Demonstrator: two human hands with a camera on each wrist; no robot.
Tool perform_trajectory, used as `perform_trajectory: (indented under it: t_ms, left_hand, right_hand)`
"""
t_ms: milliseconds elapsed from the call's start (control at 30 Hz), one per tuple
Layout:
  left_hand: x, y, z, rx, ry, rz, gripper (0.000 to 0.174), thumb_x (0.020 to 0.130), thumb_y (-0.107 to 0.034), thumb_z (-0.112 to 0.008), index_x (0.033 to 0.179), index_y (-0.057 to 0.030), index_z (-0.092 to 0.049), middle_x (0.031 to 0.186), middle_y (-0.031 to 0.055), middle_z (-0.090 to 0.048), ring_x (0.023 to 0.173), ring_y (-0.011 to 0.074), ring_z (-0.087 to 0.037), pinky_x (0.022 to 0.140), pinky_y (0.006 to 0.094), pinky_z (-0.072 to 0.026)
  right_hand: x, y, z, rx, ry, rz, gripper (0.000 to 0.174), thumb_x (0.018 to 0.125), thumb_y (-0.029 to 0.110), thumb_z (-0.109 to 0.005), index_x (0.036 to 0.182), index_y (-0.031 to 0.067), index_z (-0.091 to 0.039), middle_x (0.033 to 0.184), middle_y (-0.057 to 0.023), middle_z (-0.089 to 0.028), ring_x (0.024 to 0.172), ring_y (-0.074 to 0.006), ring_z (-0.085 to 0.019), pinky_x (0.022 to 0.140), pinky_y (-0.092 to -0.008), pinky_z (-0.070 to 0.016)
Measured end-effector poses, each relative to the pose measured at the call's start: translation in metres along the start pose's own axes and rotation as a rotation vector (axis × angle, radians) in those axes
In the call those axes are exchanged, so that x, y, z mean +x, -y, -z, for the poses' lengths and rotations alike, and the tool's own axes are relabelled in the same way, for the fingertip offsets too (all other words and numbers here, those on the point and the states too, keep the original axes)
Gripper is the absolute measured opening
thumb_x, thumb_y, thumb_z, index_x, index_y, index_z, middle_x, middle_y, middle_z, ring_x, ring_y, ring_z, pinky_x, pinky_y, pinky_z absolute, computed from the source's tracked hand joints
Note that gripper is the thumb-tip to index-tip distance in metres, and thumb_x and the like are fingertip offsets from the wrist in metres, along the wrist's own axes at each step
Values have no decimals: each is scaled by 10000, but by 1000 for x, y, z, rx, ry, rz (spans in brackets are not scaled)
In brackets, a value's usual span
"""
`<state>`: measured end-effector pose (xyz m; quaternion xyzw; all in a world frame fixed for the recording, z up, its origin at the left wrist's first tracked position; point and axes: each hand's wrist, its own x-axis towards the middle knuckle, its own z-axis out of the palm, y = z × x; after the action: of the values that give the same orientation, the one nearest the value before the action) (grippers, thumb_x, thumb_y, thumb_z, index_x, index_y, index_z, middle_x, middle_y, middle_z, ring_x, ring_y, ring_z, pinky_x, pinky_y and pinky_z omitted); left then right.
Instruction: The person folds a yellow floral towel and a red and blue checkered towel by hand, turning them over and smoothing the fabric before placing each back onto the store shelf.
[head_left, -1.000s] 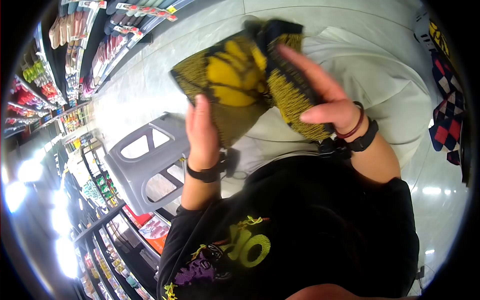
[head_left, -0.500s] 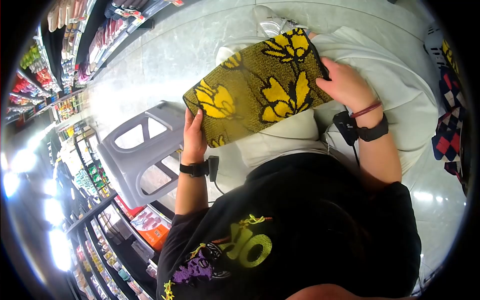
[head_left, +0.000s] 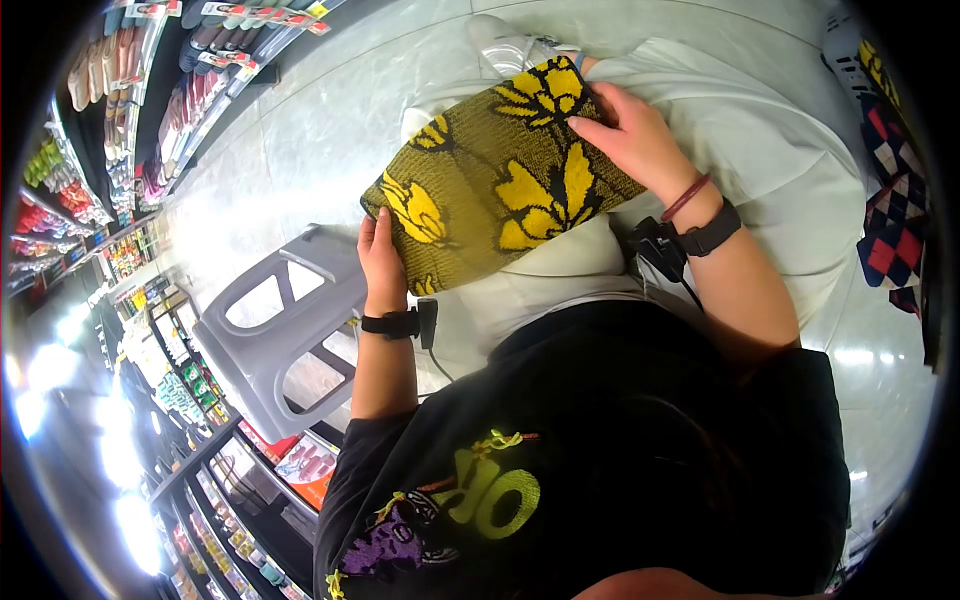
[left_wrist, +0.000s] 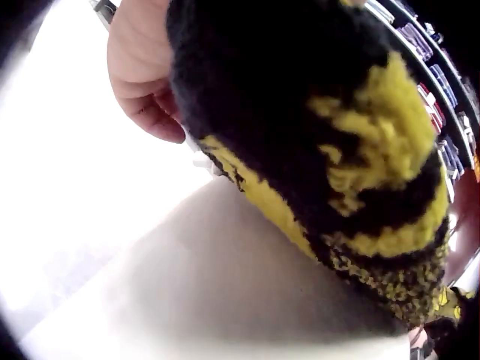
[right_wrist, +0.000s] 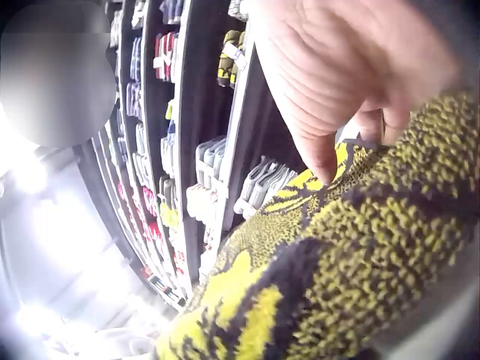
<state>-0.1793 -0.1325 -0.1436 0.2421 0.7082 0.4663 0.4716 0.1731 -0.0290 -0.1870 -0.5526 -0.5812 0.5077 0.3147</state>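
A folded terry-like cloth [head_left: 470, 190], mustard and black with yellow flowers, stretches between both hands above the lap in the head view. At its left end, the left hand [head_left: 384, 265] holds the edge, thumb on top. The right hand [head_left: 640, 140] grips the far right end, its thumb lying over the patterned face and its other fingers mostly hidden behind. Dark and yellow pile of the cloth [left_wrist: 382, 135] fills much of the left wrist view. Its looped texture shows close up in the right wrist view, where the right thumb [right_wrist: 319, 154] presses on it.
A grey plastic stool [head_left: 270, 320] stands left of the person. Shelves of folded goods [head_left: 130, 100] run along the far left, and more shelves [head_left: 220, 500] stand at lower left. Argyle-patterned textiles [head_left: 890, 200] hang at the right edge. Light trousers [head_left: 740, 160] lie beneath the cloth.
The cloth was bunched and folded over at the right hand a second ago, then became spread flat. Since then it has shifted slightly left, and the right thumb has come over its top face.
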Motion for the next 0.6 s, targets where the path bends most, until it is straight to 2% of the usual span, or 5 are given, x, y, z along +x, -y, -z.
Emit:
perform_trajectory:
  t_ms: [167,267,367,400,600]
  left_hand:
    - [1,-6,3,-169,195,213,342,1012,-219,-469,1245,28,-509,1191,138,-625,1068,233,-621,937,359,-489]
    - [3,-8,17,-168,356,219,470,1013,-292,-426,1375,9,-413,1358,136,-525,1245,269,-505,1058,403,-386]
    - [-2,-16,24,-154,398,220,544,997,-343,-464,1418,-10,-375,1402,133,-493,1269,289,-489,1065,438,-377]
    - [-4,-18,23,-147,394,209,548,995,-343,-473,1420,-12,-371,1403,134,-491,1266,295,-492,1062,447,-381]
    - [-10,-28,20,-158,366,184,440,1015,-254,-466,1387,-27,-399,1383,132,-498,1284,294,-476,1046,480,-396]
  right_hand:
    - [1,1,3,245,144,-32,430,816,270,-726,1106,-34,-632,969,-150,-702,846,-246,-666,792,-332,-511]
    - [1,-6,-4,330,70,53,399,820,257,-736,1074,-35,-639,922,-99,-704,807,-166,-644,771,-306,-506]
    - [1,-2,5,368,135,-27,402,819,284,-749,1042,-34,-647,879,-58,-690,796,-128,-624,758,-292,-499]
    - [2,10,15,244,198,-149,295,894,237,-681,1035,-15,-618,916,-1,-640,828,-64,-551,774,-242,-461]
    - [7,-4,10,291,110,-169,344,927,315,-618,1006,-20,-619,853,-26,-642,771,-97,-556,727,-269,-461]
